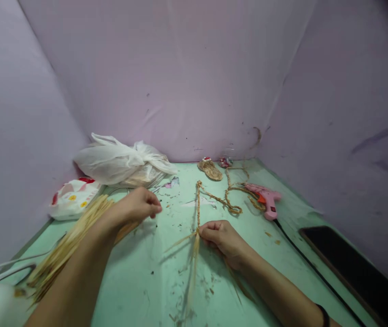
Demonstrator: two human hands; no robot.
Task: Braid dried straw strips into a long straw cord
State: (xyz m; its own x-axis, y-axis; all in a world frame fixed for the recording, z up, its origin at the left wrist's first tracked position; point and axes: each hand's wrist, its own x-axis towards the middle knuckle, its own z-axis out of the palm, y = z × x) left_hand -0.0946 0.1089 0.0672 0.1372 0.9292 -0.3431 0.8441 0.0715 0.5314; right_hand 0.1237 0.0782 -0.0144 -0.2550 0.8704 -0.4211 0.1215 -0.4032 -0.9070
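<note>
My right hand [223, 238] pinches a thin straw braid [198, 206] where its plaited part meets the loose strands. Unplaited straw strands [195, 261] fan out below and to the left of those fingers, and some trail under the right wrist. From its far end the braid bends back right into a longer plaited cord [226, 202]. To the left, my left hand [139, 205] hovers above the table with its fingers curled closed; whether anything is between them is hidden. Beneath the left forearm lies a bundle of pale straw [74, 240].
A pink glue gun [265, 200] with a black cable lies right, beside a dark phone [353, 272]. Behind are a white plastic bag [122, 159], a tissue pack [76, 200] and a small straw sole-shaped piece [210, 169]. Straw scraps litter the green table [146, 290]; pale walls enclose it.
</note>
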